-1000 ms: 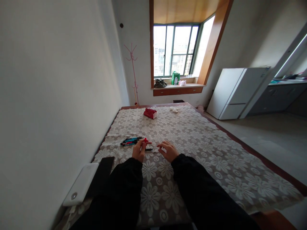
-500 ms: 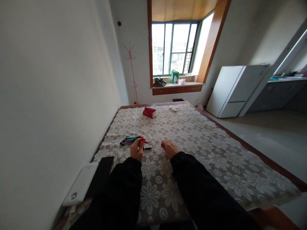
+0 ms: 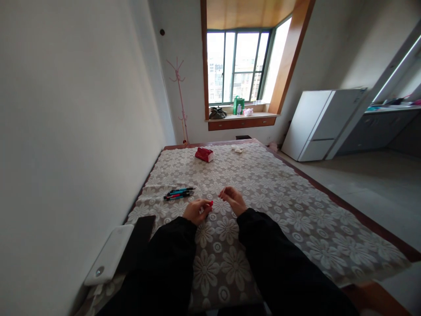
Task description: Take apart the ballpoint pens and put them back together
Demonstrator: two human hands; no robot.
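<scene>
- Head view: left hand (image 3: 196, 211) closed around small red-tipped pen part (image 3: 209, 203), tip pointing right.
- Right hand (image 3: 234, 199) pinches thin pale refill-like piece (image 3: 221, 192), just right of it, frame centre.

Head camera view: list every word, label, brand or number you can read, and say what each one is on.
No text can be read in this view.
Red box on the floral cloth: any print is too small and blurred.
Pens beyond the left hand: no markings can be made out.
Green bag on the windowsill: too far to tell.
White fridge: a spot near its top corner, unreadable.
</scene>
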